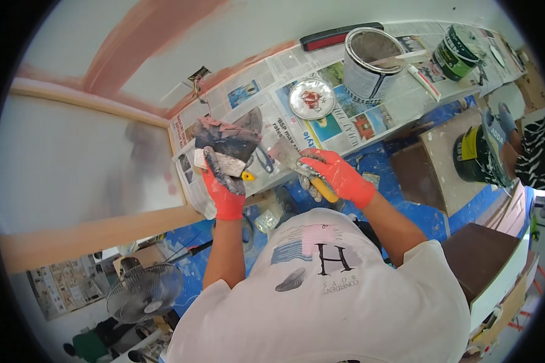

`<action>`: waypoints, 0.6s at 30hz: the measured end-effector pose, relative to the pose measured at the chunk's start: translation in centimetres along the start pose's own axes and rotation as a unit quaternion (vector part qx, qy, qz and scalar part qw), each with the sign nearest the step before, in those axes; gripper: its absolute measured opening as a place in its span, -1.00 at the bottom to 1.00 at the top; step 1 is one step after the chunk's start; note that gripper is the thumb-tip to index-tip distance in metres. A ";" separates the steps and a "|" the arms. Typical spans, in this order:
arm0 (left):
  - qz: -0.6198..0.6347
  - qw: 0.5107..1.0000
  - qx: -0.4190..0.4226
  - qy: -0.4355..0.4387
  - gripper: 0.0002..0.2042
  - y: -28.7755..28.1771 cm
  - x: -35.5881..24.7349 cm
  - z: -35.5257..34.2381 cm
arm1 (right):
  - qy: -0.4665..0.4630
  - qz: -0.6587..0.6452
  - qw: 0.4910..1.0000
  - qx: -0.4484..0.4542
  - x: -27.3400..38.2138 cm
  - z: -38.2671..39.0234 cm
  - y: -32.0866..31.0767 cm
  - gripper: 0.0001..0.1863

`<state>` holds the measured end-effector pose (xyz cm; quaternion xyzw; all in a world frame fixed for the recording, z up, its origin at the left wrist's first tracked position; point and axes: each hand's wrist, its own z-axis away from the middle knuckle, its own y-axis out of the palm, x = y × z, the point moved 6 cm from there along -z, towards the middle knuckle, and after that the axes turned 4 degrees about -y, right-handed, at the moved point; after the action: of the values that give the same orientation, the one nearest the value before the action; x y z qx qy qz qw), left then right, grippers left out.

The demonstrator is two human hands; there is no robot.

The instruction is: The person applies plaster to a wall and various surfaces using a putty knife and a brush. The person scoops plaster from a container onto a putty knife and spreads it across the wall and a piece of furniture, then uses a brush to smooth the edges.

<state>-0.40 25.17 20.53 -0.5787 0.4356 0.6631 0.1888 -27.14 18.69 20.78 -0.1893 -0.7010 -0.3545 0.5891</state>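
Note:
My left hand [224, 190], in an orange glove with a grey-smeared palm, is closed on a dark putty-smeared board [229, 142]. Pinkish putty lies along the board's upper edge. A pale block-like part and a yellow tip show by my fingers; whether they belong to the board I cannot make out. In my right hand [336, 174], gloved likewise, is a putty knife [324, 190]. Its yellow handle points down toward me, and its smeared blade reaches left toward the board, apart from it. A blue-grey loop-shaped handle [264, 159] shows between the board and the blade.
Newspaper [266, 78] covers the ledge, which carries a large paint can [369, 85] with a flat stick across it, a round lid [312, 98], a white tube [424, 83] and a green tub [456, 53]. A framed panel [85, 163] stands left. Another person's feet [510, 136] are at right.

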 end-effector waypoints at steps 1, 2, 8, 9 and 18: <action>0.045 0.998 -0.007 -0.036 -0.63 2.8 -1.2 0.7 | -0.090 0.077 0.993 0.010 1.6 -0.2 0.2 -0.63; 0.092 0.993 -0.013 -0.069 -0.62 4.3 -1.9 1.3 | -0.132 0.114 0.985 0.014 2.2 -0.4 0.5 -0.64; -0.044 0.997 0.013 -0.065 -0.72 2.5 -2.0 2.6 | 0.114 0.114 0.986 0.036 1.8 -1.8 1.5 -0.54; -0.077 0.994 0.023 -0.069 -0.73 2.4 -2.3 2.9 | 0.161 0.121 0.978 0.045 1.8 -1.9 1.6 -0.49; -0.236 0.965 0.111 -0.037 -0.68 -0.7 -4.6 1.0 | -0.336 0.348 0.876 0.003 2.8 -5.1 5.8 -0.71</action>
<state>0.76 27.53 24.52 -0.6152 0.3505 0.5686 0.4188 -20.32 18.52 25.29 -0.5263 -0.7469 -0.0396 0.4043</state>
